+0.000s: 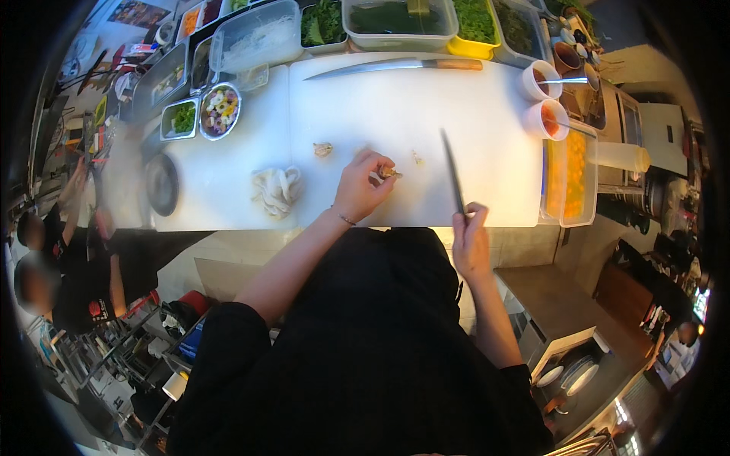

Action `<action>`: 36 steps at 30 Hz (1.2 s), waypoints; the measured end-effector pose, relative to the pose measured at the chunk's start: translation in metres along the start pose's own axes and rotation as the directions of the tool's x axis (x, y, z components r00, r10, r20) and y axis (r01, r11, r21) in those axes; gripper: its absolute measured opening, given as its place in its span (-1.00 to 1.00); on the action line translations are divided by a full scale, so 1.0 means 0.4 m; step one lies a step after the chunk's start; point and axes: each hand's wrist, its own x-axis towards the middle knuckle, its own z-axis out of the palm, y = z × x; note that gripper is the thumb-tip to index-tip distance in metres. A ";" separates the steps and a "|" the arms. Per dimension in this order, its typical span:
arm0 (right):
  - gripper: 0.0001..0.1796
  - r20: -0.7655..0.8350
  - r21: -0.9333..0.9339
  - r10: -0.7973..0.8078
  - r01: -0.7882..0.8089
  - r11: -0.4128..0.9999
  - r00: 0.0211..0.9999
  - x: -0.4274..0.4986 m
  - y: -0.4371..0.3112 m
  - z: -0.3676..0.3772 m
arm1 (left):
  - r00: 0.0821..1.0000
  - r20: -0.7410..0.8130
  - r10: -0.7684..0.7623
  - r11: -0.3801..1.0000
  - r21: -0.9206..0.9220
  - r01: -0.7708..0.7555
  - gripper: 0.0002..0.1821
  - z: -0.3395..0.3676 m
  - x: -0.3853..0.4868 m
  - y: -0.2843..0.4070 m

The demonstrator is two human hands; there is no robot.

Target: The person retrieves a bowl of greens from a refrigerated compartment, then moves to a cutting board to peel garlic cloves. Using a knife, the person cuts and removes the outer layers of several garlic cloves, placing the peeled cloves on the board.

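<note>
My left hand (365,185) pinches a small knobbly brown food piece (388,172) between thumb and fingers, just above the white cutting board (496,154). Whether the piece is a root or a bulb, I cannot tell. In my right hand (472,242) is the handle of a kitchen knife (451,168), its dark blade pointing away from me. A similar pale brown piece (323,149) rests left of my left hand. Small scraps (418,158) lie between the hand and the blade. A crumpled white cloth (276,191) sits further left.
A long knife with a wooden handle (450,64) lies along the board's far side. Tubs of greens (476,25) line the back. Sauce cups (544,119) and a container of orange food (577,176) stand right. A bowl of flowers (220,111) and co-workers (68,273) are left.
</note>
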 end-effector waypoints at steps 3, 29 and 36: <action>-0.68 -0.148 -0.282 -0.342 0.292 0.914 0.928 0.103 0.013 -0.031 | 0.991 -0.091 0.097 0.983 -0.148 -0.110 -0.80 -0.047 -0.042 0.021; -0.83 0.544 0.738 -0.242 -0.321 0.594 0.803 0.102 -0.233 0.102 | 0.865 0.296 -0.406 0.300 -0.851 0.432 -0.68 -0.131 -0.164 0.101; -0.79 0.144 0.869 -0.360 0.056 0.492 0.922 0.026 -0.309 0.212 | 0.957 0.049 -0.286 0.224 -0.967 0.117 -0.70 -0.126 -0.185 0.110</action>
